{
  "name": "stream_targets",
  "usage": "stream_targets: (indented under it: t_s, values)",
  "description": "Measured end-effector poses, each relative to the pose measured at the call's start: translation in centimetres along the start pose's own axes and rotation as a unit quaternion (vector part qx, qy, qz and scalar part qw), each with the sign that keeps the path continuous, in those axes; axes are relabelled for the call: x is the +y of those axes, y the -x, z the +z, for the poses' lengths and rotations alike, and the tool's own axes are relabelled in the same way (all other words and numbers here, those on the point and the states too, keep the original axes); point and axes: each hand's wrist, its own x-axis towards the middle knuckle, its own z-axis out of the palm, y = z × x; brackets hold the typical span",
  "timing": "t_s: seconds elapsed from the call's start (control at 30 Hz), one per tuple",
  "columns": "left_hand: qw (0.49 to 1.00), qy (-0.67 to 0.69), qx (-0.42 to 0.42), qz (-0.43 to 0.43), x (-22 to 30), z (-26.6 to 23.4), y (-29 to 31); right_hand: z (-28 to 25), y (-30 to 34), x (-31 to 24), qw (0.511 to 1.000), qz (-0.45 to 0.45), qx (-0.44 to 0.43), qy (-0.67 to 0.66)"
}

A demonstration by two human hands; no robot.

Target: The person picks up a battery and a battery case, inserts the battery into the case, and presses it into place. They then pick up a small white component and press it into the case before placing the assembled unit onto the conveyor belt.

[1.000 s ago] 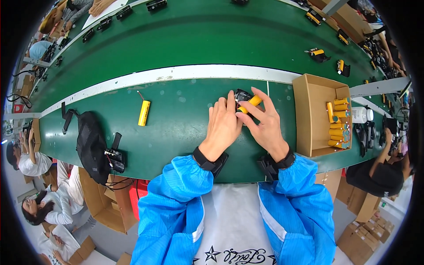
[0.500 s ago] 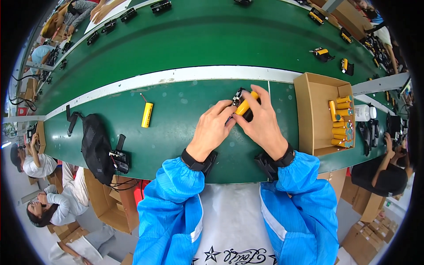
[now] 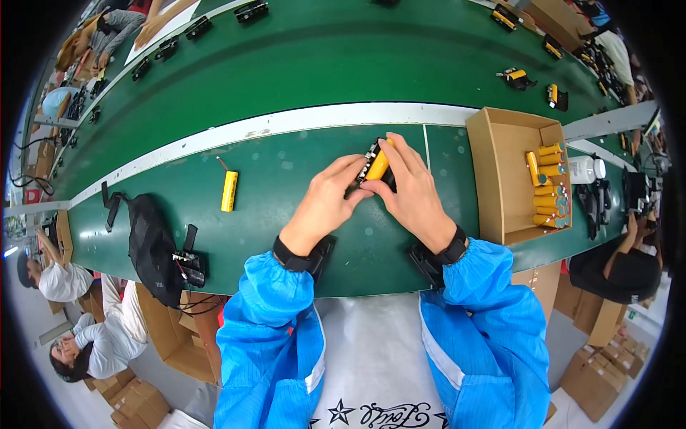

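Between my two hands is a small black plastic housing (image 3: 381,141) with a strip of circuit board along its left side. A yellow cylindrical battery (image 3: 378,167) lies lengthwise beside that strip, tilted up to the right. My left hand (image 3: 325,199) is closed on the housing's left side, its fingertips partly hidden. On the other side, my right hand (image 3: 413,193) has its fingers over the battery's upper end and its thumb near the lower end. Left of my hands, another yellow battery (image 3: 229,191) with a thin red lead lies on the green tabletop (image 3: 286,161).
An open cardboard box (image 3: 493,179) at right holds several yellow batteries (image 3: 549,179); a white bottle (image 3: 587,169) stands beyond it. At left lie a black bag (image 3: 151,247) and a black housing (image 3: 190,266). Beyond the white rail (image 3: 286,123), a green surface carries several assemblies.
The battery has come in line with the circuit board strip, and my right fingers have closed in over it. The whole view has shifted slightly.
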Motion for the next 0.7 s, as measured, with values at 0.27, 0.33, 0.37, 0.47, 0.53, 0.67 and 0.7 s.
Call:
stream_targets:
  t_s: [0.27,0.33,0.37,0.47,0.53,0.67,0.7]
  values:
    - [0.987,0.064,0.0,-0.146,1.0,1.1,-2.4,0.6,0.7,0.7,0.999,-0.007,-0.01,-0.045]
    - [0.982,0.038,0.036,-0.183,1.1,1.7,-2.7,0.7,0.8,0.9,0.999,-0.008,-0.016,-0.047]
    - [0.984,0.013,0.034,-0.176,0.8,2.0,-2.8,0.6,0.8,1.0,0.999,-0.012,-0.023,-0.047]
    - [0.986,-0.037,0.027,-0.158,-0.1,2.8,-2.9,0.3,0.7,0.9,0.999,-0.013,-0.036,-0.033]
    - [0.98,0.058,0.041,-0.187,-0.8,3.4,-3.0,-0.2,0.7,0.7,0.999,-0.006,-0.053,-0.002]
    - [0.978,0.023,0.051,-0.2,-0.5,3.2,-3.6,-1.8,0.6,0.2,0.997,-0.046,-0.051,0.026]
    - [0.981,0.031,0.043,-0.188,-0.3,2.8,-3.6,-3.7,0.7,0.2,0.997,-0.04,-0.044,0.04]
